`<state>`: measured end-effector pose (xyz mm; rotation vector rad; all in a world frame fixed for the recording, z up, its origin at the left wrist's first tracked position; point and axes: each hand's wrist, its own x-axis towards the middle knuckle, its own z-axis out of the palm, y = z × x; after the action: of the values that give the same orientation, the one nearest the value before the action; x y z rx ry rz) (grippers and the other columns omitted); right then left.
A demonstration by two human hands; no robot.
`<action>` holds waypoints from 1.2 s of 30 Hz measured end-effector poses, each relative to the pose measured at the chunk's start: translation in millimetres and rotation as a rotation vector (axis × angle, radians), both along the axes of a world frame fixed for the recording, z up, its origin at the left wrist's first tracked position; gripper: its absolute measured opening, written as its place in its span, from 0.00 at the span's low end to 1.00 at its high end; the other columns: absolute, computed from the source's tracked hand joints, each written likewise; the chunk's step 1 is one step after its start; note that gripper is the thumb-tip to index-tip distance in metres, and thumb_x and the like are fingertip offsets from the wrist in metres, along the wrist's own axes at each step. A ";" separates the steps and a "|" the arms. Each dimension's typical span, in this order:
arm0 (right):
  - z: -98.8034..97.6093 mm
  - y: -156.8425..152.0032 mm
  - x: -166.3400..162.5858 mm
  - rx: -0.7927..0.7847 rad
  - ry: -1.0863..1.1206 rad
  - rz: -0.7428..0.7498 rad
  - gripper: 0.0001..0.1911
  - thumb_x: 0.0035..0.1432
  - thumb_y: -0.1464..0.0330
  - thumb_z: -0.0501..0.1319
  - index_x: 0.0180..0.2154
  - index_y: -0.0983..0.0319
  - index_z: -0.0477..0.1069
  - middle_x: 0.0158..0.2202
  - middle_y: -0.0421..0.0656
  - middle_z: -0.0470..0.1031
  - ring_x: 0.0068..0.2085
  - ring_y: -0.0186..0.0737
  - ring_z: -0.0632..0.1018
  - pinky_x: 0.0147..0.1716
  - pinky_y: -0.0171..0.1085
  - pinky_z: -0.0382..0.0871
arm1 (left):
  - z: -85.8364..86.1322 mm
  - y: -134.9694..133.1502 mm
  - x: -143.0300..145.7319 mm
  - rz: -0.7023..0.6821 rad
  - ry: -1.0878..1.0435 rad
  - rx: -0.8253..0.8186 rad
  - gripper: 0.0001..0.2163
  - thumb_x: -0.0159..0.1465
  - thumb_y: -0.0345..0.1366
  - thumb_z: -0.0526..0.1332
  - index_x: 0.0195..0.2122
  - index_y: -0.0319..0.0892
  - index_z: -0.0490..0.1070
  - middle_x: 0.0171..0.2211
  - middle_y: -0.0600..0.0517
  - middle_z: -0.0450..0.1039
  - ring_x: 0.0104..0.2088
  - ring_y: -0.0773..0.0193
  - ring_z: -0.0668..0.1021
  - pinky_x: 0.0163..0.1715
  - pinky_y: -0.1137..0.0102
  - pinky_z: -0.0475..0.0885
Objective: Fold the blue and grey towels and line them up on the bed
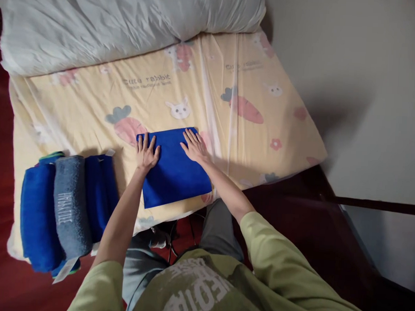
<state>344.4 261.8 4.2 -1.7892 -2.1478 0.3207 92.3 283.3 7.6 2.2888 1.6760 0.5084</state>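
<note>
A blue cloth (175, 172), shaped like a towel folded to a rough rectangle, lies flat near the front edge of the bed. My left hand (147, 154) presses on its far left corner, fingers spread. On the far right corner rests my right hand (194, 146), palm down with its fingers stretched out. Neither hand grips anything. To the left of my left arm sit rolled or folded towels: a blue one (40, 212), a grey-blue one with white lettering (71, 204), and dark blue ones (101, 192) beside it.
Yellow bedding (92, 109) printed with rabbits and carrots covers the bed. A bulky pale grey quilt (130, 24) lies along the far side. At the right stands a light wall (368, 89). Reddish flooring (0, 165) shows at the left, and my legs are close to the bed's front edge.
</note>
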 end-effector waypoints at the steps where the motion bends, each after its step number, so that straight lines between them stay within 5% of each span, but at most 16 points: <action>1: -3.3 3.5 3.7 -0.012 -0.001 -0.028 0.33 0.74 0.58 0.45 0.71 0.70 0.51 0.74 0.50 0.48 0.75 0.46 0.50 0.74 0.52 0.40 | -3.1 3.9 -3.1 0.020 -0.008 -0.001 0.30 0.73 0.50 0.48 0.71 0.40 0.58 0.74 0.42 0.43 0.74 0.44 0.44 0.71 0.45 0.40; 6: -2.1 14.5 3.6 -0.032 0.032 -0.072 0.35 0.74 0.58 0.42 0.73 0.72 0.45 0.75 0.53 0.45 0.75 0.49 0.46 0.74 0.58 0.35 | -1.1 5.1 -3.4 0.057 -0.042 -0.017 0.31 0.73 0.49 0.48 0.71 0.35 0.56 0.75 0.39 0.40 0.74 0.44 0.42 0.70 0.42 0.37; 15: 11.1 -91.6 -4.5 0.003 0.005 0.130 0.35 0.74 0.57 0.46 0.73 0.70 0.47 0.75 0.50 0.45 0.75 0.46 0.46 0.74 0.52 0.40 | 3.8 -121.8 -2.5 -0.065 -0.046 0.015 0.29 0.74 0.47 0.47 0.72 0.37 0.55 0.74 0.42 0.43 0.74 0.50 0.46 0.72 0.48 0.43; 22: 7.8 -114.2 1.9 0.000 0.046 0.047 0.34 0.74 0.58 0.45 0.73 0.69 0.46 0.74 0.51 0.46 0.75 0.47 0.47 0.74 0.53 0.44 | 5.2 -172.0 -27.3 -0.064 -0.037 0.022 0.30 0.74 0.46 0.46 0.73 0.35 0.52 0.74 0.42 0.43 0.74 0.50 0.46 0.72 0.49 0.45; 27: 9.2 -169.0 17.1 0.001 0.024 0.084 0.34 0.74 0.59 0.45 0.74 0.66 0.42 0.75 0.49 0.44 0.75 0.47 0.47 0.74 0.54 0.42 | 4.8 -214.6 -41.2 -0.102 0.014 0.028 0.30 0.74 0.44 0.46 0.74 0.35 0.47 0.74 0.42 0.43 0.74 0.51 0.48 0.72 0.49 0.46; 36: 8.1 -184.7 25.3 -0.005 -0.035 0.091 0.34 0.74 0.60 0.47 0.74 0.66 0.42 0.75 0.48 0.44 0.75 0.46 0.47 0.74 0.55 0.40 | 3.4 -221.5 -51.5 -0.143 0.036 0.025 0.33 0.73 0.49 0.48 0.75 0.36 0.45 0.74 0.40 0.40 0.74 0.49 0.46 0.72 0.47 0.46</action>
<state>369.7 77.0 12.4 -1.7154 -2.2589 0.3197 40.8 61.8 11.0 2.4269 1.5150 0.4622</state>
